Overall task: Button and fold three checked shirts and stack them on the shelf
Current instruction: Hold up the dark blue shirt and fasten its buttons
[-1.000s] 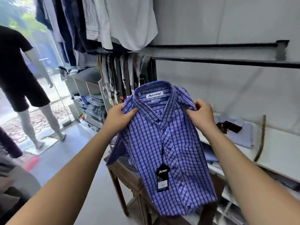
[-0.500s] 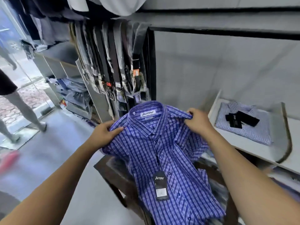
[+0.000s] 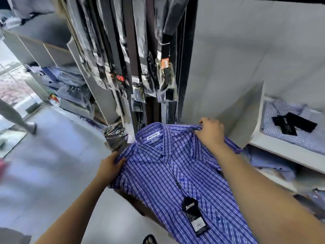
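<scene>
Soft, even daylight fills the shop, brightest at the glazed entrance on the far left, where the floor (image 3: 52,155) washes pale. Shadows are faint. Motion blur smears the left edge and the lower right shelf (image 3: 284,152). Wide-angle distortion bends the hanging belts (image 3: 133,59) and wall lines outward.

Both hands (image 3: 109,170) (image 3: 210,132) outstretched — fingers curled

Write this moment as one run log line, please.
step: lay out shirt | left hand: grips blue checked shirt shoulder | right hand: grips other shoulder | shelf: one folded shirt
</scene>
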